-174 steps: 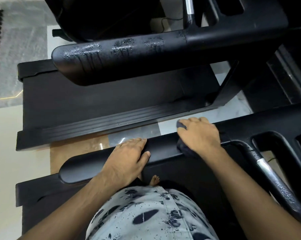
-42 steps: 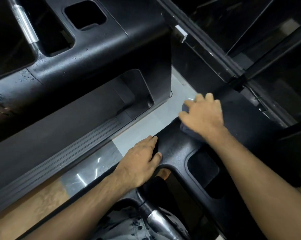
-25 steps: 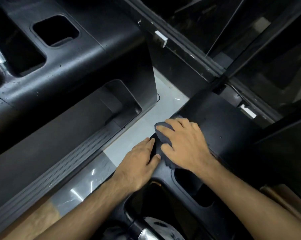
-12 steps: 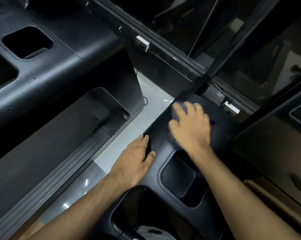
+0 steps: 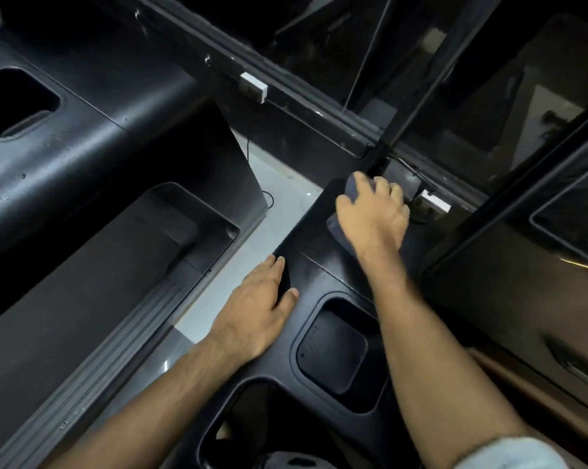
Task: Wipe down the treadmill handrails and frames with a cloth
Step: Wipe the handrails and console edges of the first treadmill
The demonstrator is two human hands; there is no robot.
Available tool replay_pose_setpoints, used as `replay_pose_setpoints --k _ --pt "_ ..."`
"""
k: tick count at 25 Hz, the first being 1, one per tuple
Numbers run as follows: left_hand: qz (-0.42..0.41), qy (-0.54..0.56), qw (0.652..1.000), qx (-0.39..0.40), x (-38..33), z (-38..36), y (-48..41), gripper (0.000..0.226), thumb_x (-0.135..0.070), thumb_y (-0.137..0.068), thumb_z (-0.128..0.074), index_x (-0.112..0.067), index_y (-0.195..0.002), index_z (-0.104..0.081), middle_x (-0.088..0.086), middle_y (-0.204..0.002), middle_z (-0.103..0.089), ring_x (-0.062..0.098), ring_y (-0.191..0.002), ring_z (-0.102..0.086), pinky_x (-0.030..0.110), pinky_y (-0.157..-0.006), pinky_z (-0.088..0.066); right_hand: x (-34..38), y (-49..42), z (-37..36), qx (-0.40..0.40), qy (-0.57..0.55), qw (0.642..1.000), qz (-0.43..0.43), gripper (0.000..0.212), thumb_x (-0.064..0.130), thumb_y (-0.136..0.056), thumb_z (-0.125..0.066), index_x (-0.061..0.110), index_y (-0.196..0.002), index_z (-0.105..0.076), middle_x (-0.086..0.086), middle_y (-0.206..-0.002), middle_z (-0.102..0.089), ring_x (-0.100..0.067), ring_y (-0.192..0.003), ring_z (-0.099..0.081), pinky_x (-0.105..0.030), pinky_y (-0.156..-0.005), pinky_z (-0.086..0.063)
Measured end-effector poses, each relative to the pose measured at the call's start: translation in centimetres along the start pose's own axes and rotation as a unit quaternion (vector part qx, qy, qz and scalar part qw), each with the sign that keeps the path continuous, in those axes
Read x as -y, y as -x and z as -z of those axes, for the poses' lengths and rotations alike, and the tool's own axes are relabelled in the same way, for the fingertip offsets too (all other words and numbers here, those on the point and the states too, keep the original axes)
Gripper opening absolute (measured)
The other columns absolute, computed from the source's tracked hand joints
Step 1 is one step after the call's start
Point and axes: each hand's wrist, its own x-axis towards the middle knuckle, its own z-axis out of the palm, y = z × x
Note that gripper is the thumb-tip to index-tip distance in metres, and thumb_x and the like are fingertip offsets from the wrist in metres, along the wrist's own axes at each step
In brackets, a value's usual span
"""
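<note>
Black treadmill frame panel (image 5: 306, 235), seen from above. At its far edge lies a dark, possibly blue-grey cloth (image 5: 335, 227), gripped under the right hand (image 5: 373, 214). The left hand (image 5: 252, 316) rests flat on the left edge. A rectangular recess (image 5: 333, 350) occupies the near part. Pale tiled floor (image 5: 252, 252) borders the left edge.

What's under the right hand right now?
A dark cloth on the frame; only its edges show around the right hand, which covers the rest of it and the frame beneath.
</note>
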Motion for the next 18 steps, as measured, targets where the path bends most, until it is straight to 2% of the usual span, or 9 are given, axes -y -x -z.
replay_pose_setpoints --k 1,3,4,7,11,14,15,17,18 --pt "0.002 0.003 1.0 0.003 -0.1 0.0 -0.2 0.066 -0.044 -0.101 -0.04 -0.019 -0.156 -0.015 -0.001 -0.163 -0.014 0.008 -0.149 -0.01 0.021 -0.118 -0.005 0.8 0.2 -0.4 -0.004 0.02 0.999 0.027 0.055 0.048 -0.085 -0.037 0.034 -0.136 -0.052 0.0 -0.14 -0.051 -0.026 -0.129 -0.039 -0.046 -0.1 -0.036" --pt "0.0 0.008 1.0 0.002 -0.1 -0.1 -0.8 0.065 -0.043 -0.1 -0.041 -0.019 -0.156 -0.016 0.0 -0.163 -0.015 0.009 -0.149 -0.01 0.023 -0.119 -0.007 1.9 1.7 -1.1 0.052 0.026 0.982 0.182 0.05 0.047 -0.084 -0.037 0.036 -0.127 -0.059 0.006 -0.131 -0.058 -0.021 -0.124 -0.043 -0.043 -0.098 -0.039" --pt "-0.004 0.01 1.0 0.003 -0.1 -0.1 -1.0 0.065 -0.043 -0.1 -0.041 -0.02 -0.156 -0.016 0.0 -0.163 -0.015 0.009 -0.149 -0.01 0.025 -0.12 -0.008 1.1 0.7 -1.0 0.069 0.019 0.977 0.199 0.048 0.046 -0.084 -0.038 0.038 -0.126 -0.06 0.008 -0.129 -0.059 -0.02 -0.123 -0.044 -0.042 -0.098 -0.041" --pt "-0.021 0.007 1.0 0.006 0.1 -0.2 -1.3 0.065 -0.043 -0.1 -0.041 -0.021 -0.156 -0.017 -0.002 -0.163 -0.013 0.007 -0.149 -0.009 0.026 -0.121 -0.008 -1.0 -2.2 0.0 0.021 -0.013 0.998 -0.057 0.052 0.048 -0.088 -0.038 0.035 -0.136 -0.05 -0.002 -0.142 -0.05 -0.028 -0.13 -0.04 -0.046 -0.104 -0.034" --pt "-0.035 0.002 0.999 -0.017 -0.6 -0.4 -1.4 0.062 -0.041 -0.101 -0.041 -0.022 -0.156 -0.018 -0.003 -0.163 -0.012 0.008 -0.149 -0.008 0.023 -0.119 -0.005 -1.5 1.6 -0.4 0.027 0.011 0.994 0.103 0.059 0.046 -0.086 -0.039 0.035 -0.143 -0.046 0.0 -0.151 -0.043 -0.026 -0.139 -0.033 -0.049 -0.109 -0.033" --pt "-0.049 -0.006 0.999 -0.017 -1.3 -0.7 -1.5 0.063 -0.04 -0.101 -0.041 -0.021 -0.156 -0.017 -0.003 -0.164 -0.009 0.009 -0.15 -0.006 0.024 -0.12 -0.003 -4.1 0.6 0.7 0.001 -0.024 0.988 -0.155 0.064 0.046 -0.087 -0.038 0.03 -0.149 -0.041 -0.009 -0.152 -0.041 -0.033 -0.138 -0.033 -0.05 -0.113 -0.029" --pt "-0.048 -0.011 0.999 -0.013 -1.6 -0.7 -1.4 0.063 -0.04 -0.101 -0.041 -0.021 -0.156 -0.016 -0.002 -0.164 -0.008 0.011 -0.15 -0.005 0.025 -0.12 -0.003 -3.8 1.7 0.7 0.006 -0.015 0.99 -0.137 0.066 0.047 -0.088 -0.038 0.031 -0.152 -0.037 -0.009 -0.156 -0.037 -0.033 -0.141 -0.029 -0.05 -0.115 -0.026" --pt "-0.046 -0.015 0.999 -0.015 -2.0 -0.9 -1.5 0.064 -0.04 -0.101 -0.042 -0.02 -0.156 -0.015 -0.001 -0.164 -0.007 0.013 -0.151 -0.005 0.027 -0.121 -0.005 -3.2 4.8 0.3 0.045 -0.002 0.998 0.043 0.069 0.048 -0.086 -0.035 0.034 -0.153 -0.033 -0.004 -0.161 -0.031 -0.03 -0.146 -0.025 -0.05 -0.116 -0.026" --pt "-0.049 -0.017 0.999 -0.016 -2.0 -0.9 -1.6 0.064 -0.04 -0.101 -0.042 -0.02 -0.156 -0.016 0.0 -0.164 -0.007 0.013 -0.151 -0.005 0.028 -0.122 -0.005 -4.0 4.7 0.2 0.047 -0.008 0.996 0.073 0.07 0.049 -0.084 -0.032 0.034 -0.152 -0.036 -0.004 -0.16 -0.033 -0.031 -0.146 -0.028 -0.05 -0.116 -0.028"
